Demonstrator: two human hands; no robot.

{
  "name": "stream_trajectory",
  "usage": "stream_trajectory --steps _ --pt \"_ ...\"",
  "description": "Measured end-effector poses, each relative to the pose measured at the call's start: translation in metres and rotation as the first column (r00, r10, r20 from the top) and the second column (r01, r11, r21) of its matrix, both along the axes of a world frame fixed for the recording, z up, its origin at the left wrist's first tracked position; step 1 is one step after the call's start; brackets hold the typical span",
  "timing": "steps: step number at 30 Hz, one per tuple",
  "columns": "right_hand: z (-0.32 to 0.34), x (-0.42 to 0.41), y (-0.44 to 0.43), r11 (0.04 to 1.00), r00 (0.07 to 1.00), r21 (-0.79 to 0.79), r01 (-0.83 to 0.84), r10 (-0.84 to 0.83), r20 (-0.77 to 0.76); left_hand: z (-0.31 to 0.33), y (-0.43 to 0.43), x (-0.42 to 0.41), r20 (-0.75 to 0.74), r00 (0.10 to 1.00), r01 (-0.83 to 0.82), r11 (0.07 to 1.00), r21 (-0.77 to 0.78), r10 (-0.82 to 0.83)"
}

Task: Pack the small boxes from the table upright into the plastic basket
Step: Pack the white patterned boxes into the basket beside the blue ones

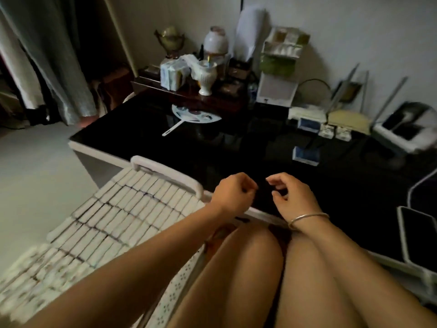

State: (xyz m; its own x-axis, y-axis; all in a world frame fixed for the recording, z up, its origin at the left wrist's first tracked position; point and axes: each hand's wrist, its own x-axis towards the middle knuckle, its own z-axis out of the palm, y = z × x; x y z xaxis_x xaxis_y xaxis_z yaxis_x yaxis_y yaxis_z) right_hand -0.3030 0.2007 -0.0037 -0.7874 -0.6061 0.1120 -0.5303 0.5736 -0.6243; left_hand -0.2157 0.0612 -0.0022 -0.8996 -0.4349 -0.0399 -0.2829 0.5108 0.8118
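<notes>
Presently observed, left to right:

- Plastic basket [175,296]: white with a perforated side wall. It sits beside the person's knees at the near-left corner of the tabletop [236,150], with its far rim and handle against the tabletop's near edge.
- Packed boxes [113,214]: small white boxes stand upright in tight rows and fill the visible part of the basket. The nearest rows are blurred.
- Fan [196,114]: a flat, round fan lying toward the far-left part of the tabletop, handle pointing to the near side.
- Left hand [233,195]: held over the tabletop's near edge, just right of the basket's far corner. The fingers are curled into the palm, and nothing is seen held in them. It touches no box.
- Right hand [292,197]: just beside the left hand, over the same near edge. The fingers are loosely bent, thumb and forefinger are apart, and it holds nothing. A bangle [307,218] sits on the wrist.
- Loose boxes [306,156]: one blue-and-white box stands on the tabletop beyond the right hand, well apart from both hands. Several more sit near the far-right edge; their detail is blurred.
- Phone [418,233]: lying flat at the near-right edge.
</notes>
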Motion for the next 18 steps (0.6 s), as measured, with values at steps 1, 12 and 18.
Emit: stream_trajectory --steps 1,12,18 --pt "-0.005 -0.011 0.005 0.999 1.000 0.037 0.023 -0.023 0.011 -0.001 0.004 -0.009 0.016 1.000 0.025 1.000 -0.014 -0.025" --pt "-0.038 -0.202 0.030 0.765 0.940 0.643 0.030 0.197 -0.278 -0.022 0.002 -0.247 0.034 0.976 0.204 0.842 -0.500 -0.216" --pt "-0.066 -0.250 0.035 0.848 0.966 0.516 0.120 0.020 -0.259 -0.044 -0.011 -0.354 0.149 0.941 0.315 0.625 -0.714 -0.304"
